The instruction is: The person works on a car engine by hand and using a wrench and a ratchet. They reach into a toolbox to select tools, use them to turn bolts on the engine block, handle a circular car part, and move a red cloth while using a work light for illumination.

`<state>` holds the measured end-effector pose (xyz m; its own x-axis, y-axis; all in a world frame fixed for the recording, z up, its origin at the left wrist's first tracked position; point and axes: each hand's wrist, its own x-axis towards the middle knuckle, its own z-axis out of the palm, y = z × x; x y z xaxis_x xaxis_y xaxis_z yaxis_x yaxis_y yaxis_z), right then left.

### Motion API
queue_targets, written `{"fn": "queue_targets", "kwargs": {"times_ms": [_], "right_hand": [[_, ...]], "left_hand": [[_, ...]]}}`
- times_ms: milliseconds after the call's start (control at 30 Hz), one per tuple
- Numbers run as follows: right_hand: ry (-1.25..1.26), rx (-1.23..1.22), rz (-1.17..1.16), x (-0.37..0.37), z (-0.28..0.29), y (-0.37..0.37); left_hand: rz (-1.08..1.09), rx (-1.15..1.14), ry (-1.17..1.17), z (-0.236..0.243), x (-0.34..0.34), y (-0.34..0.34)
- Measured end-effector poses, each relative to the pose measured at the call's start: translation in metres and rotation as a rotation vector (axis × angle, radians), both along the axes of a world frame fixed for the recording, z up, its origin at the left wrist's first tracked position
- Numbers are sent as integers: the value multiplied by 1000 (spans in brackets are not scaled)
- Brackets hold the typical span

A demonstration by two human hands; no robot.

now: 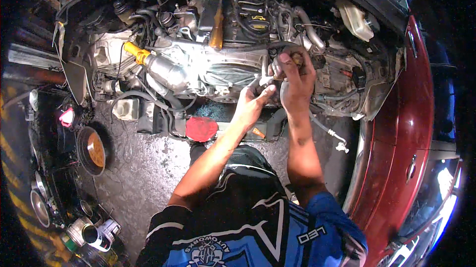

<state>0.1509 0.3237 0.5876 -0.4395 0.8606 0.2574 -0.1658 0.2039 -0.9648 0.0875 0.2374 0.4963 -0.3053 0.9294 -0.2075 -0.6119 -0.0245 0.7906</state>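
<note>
Both my hands are raised over the front of an open engine bay, close together. My left hand point(254, 102) is closed, thumb and fingers pinching at a pale metal piece point(267, 76) whose kind I cannot make out. Just right of it, my right hand point(298, 81) curls its fingers round a small rounded metal part point(296, 59) with a brownish end. Whether the two pieces are joined is hidden by my fingers. A dark ribbed hose point(248, 48) runs across the engine point(253, 24) toward my right hand. Behind my hands lies a long amber-handled tool point(217, 29).
A lit work lamp point(136, 53) with a yellow end shines from the left. A red round piece point(202, 128) lies by the front crossmember point(228, 127). On the floor at left are a basin point(90, 165) and several cans point(94, 235). A red car door point(391, 168) stands at right.
</note>
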Motion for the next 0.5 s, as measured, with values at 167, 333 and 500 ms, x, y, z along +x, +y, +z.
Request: {"fn": "queue_targets", "kwargs": {"times_ms": [167, 333, 500], "right_hand": [[327, -245, -22, -5, 8, -3], [322, -199, 69, 0, 5, 4], [101, -65, 68, -6, 6, -5]], "left_hand": [[-21, -6, -249, -6, -7, -6], [9, -24, -356, 16, 0, -2], [9, -4, -154, 10, -6, 5]]}}
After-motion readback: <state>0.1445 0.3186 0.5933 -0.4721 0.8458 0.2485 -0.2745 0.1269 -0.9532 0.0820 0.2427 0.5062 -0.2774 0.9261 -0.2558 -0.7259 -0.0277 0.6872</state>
